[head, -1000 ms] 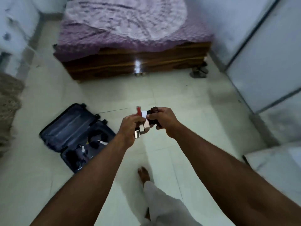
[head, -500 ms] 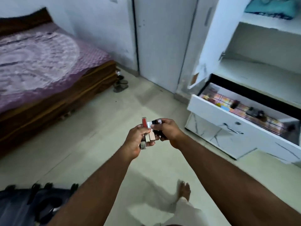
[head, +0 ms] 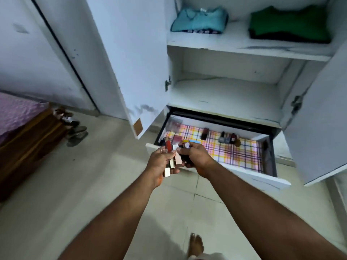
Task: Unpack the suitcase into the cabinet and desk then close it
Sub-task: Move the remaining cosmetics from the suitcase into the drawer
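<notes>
Cosmetics, a clutch of small red, pink and black tubes (head: 175, 158), sit pinched between your left hand (head: 161, 162) and right hand (head: 195, 156) at the near-left corner of the open white plaid-lined cabinet drawer (head: 244, 156); next, you likely lower them in.

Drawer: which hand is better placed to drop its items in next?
Right, probably. The right hand already overlaps the open drawer, gripping dark tubes; the left hand sits outside its front corner.

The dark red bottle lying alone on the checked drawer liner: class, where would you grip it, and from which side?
Probably pinch the dark red bottle across its middle, coming straight down from above: it lies flat on the checked liner with free space on both long sides.
</notes>
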